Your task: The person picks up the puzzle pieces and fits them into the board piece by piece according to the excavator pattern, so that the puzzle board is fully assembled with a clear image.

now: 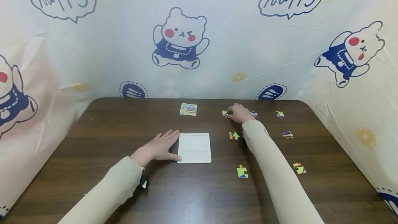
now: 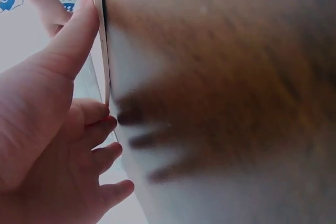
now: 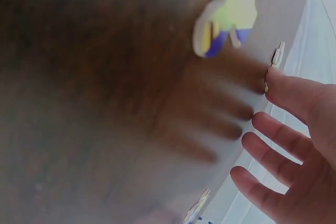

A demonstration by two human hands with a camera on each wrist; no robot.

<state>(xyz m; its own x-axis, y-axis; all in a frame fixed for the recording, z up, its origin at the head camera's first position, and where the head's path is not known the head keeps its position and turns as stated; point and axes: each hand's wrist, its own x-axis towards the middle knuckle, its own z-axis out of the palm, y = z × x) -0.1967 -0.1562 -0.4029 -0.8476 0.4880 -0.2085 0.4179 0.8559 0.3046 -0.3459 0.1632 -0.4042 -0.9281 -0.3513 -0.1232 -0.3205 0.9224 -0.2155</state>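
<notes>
My left hand (image 1: 159,148) lies beside a white square puzzle tray (image 1: 194,148), fingers spread along its left edge. In the left wrist view the thumb (image 2: 79,35) touches the tray's edge. Toward the back of the table, the fingertips of my right hand (image 1: 240,113) rest at the right side of a green jigsaw piece (image 1: 225,113), which they partly cover. In the right wrist view the lower fingers (image 3: 268,156) reach out fairly straight toward the tabletop. Just in front of that hand sits an orange-and-green jigsaw piece (image 1: 234,135).
A picture card (image 1: 188,109) lies behind the tray. More jigsaw pieces are scattered on the right: a purple one (image 1: 253,113) partly behind the right hand, a back corner one (image 1: 280,114), a striped one (image 1: 287,134), an orange-topped one (image 1: 300,167) and a green one (image 1: 242,171) nearer the front.
</notes>
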